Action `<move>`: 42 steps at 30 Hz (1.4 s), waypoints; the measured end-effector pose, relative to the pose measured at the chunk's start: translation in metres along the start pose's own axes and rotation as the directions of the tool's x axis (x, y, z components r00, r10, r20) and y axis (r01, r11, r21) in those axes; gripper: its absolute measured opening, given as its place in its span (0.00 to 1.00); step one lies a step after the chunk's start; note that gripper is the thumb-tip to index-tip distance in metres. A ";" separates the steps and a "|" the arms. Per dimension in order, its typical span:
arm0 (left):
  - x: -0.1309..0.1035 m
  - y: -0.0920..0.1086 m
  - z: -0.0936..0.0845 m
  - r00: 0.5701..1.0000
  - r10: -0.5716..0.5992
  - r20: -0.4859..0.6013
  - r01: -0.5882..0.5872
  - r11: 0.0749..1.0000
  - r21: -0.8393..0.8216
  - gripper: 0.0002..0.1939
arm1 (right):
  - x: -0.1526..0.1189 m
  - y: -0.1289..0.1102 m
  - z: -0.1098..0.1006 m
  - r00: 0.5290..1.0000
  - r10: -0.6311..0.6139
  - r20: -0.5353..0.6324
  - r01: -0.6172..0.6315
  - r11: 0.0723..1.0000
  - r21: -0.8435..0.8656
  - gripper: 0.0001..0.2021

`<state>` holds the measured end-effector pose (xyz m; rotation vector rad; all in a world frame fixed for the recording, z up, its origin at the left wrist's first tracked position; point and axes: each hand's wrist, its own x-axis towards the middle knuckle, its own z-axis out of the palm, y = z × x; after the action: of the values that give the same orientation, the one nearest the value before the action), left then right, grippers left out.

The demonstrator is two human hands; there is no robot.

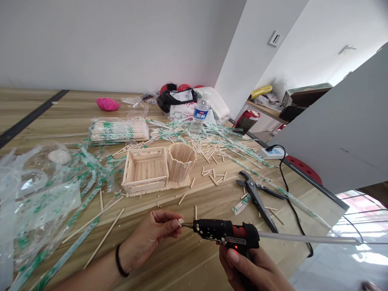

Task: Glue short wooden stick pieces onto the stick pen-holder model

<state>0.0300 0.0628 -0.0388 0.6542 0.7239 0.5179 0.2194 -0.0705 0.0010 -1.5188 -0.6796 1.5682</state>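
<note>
My right hand grips the handle of a black glue gun, whose red light is lit and whose back holds a long clear glue stick. The nozzle points left and meets a small pale piece pinched between the thumb and fingers of my left hand. What that piece is cannot be made out. Beyond my hands, an open box of wooden sticks and a round stick cup stand side by side on a stick base.
Pliers lie at the right beside a black cable. Loose sticks and green-printed wrappers litter the wooden table. Behind are a bundle of sticks, pink yarn and a water bottle.
</note>
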 end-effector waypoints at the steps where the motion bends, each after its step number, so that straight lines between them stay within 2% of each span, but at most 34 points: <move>1: 0.000 0.000 0.000 1.000 0.003 0.006 -0.003 1.000 0.000 0.11 | 0.000 -0.001 0.000 1.000 -0.006 0.001 0.006 1.000 -0.001 0.24; 17: 0.001 0.000 0.000 1.000 0.002 0.014 -0.002 1.000 -0.009 0.11 | 0.000 0.003 0.001 1.000 0.016 0.024 -0.017 0.998 0.062 0.23; 24: 0.000 -0.001 -0.001 1.000 0.003 0.022 -0.002 1.000 -0.018 0.11 | 0.000 0.000 -0.003 1.000 -0.012 0.000 0.012 0.999 -0.038 0.25; 38: 0.001 -0.001 -0.001 0.999 0.005 0.032 -0.004 1.000 -0.013 0.10 | -0.001 0.003 0.000 1.000 0.020 -0.002 -0.020 1.000 0.023 0.24; 42: 0.000 -0.002 -0.001 0.999 0.005 0.034 -0.004 1.000 -0.012 0.11 | 0.001 0.003 0.000 1.000 -0.008 0.022 0.008 1.000 0.012 0.24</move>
<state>0.0296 0.0617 -0.0407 0.6518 0.6864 0.5137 0.2190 -0.0712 -0.0025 -1.4900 -0.6872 1.5825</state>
